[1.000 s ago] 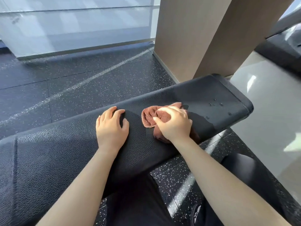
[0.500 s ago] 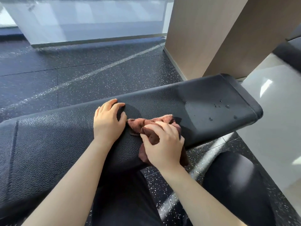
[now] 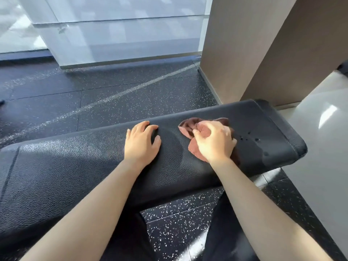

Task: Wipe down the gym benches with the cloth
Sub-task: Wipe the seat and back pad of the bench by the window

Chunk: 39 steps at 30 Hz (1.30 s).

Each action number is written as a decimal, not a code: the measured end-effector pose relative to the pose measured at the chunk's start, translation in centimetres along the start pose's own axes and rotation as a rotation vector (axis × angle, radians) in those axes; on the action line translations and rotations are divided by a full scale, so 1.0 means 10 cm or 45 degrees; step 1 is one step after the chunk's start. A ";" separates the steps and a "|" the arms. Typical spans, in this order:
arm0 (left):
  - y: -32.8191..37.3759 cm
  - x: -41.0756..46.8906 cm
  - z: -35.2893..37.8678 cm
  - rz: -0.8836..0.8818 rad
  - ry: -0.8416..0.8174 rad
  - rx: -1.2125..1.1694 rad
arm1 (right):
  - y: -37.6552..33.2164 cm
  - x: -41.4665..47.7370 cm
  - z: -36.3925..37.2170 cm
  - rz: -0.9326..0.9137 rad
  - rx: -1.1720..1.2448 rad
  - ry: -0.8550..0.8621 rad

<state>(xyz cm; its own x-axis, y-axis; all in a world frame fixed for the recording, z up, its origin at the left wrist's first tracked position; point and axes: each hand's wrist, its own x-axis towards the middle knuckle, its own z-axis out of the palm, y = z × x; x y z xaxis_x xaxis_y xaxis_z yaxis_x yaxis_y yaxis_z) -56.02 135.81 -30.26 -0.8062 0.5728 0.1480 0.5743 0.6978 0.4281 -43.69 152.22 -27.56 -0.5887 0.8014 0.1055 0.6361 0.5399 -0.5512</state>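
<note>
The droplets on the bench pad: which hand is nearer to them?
Right. The right hand, gripping the cloth, sits just beside the droplets. The left hand rests on the bench farther off, on the cloth's other side.

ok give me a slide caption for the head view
Right hand grips a cloth on the black bench beside droplets; left hand rests flat.

The right hand [image 3: 214,143] has swept the cloth [image 3: 186,127] away from the left hand [image 3: 141,143] — up the counter [image 3: 75,166], toward the droplets [image 3: 253,138].
</note>
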 end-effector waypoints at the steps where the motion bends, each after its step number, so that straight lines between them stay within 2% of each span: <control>1: 0.11 0.04 0.04 0.002 -0.012 -0.001 | 0.05 -0.07 0.00 -0.031 0.003 -0.008; 6: 0.32 0.16 0.21 -0.042 0.018 0.056 | 0.22 -0.28 0.05 -0.140 0.045 0.149; 14: 0.32 0.17 0.22 -0.037 0.047 0.080 | -0.05 0.25 0.13 0.020 -0.016 0.101; 17: 0.30 0.17 0.22 -0.038 0.041 0.083 | -0.03 0.21 0.11 -0.025 -0.043 0.036; 22: 0.31 0.16 0.21 -0.039 0.036 0.078 | 0.17 0.09 -0.10 -0.207 -0.121 -0.273; 24: 0.30 0.16 0.21 -0.043 0.033 0.077 | 0.23 0.08 -0.14 -0.273 -0.180 -0.319; 30: 0.31 0.43 0.21 -0.041 -0.028 0.055 | 0.10 0.33 0.09 -0.260 -0.179 -0.106; 34: 0.30 0.50 0.27 -0.071 -0.009 0.107 | 0.02 0.51 0.14 -0.227 -0.186 -0.130; 39: 0.29 0.51 0.26 -0.088 -0.010 0.112 | 0.10 0.31 0.06 -0.227 -0.104 -0.121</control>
<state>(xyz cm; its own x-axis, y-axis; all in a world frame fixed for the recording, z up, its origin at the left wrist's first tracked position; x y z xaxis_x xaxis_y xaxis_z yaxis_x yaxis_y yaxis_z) -58.09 141.93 -30.59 -0.8436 0.5249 0.1137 0.5277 0.7708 0.3569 -45.20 155.13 -28.32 -0.7376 0.6654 0.1151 0.5535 0.6934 -0.4613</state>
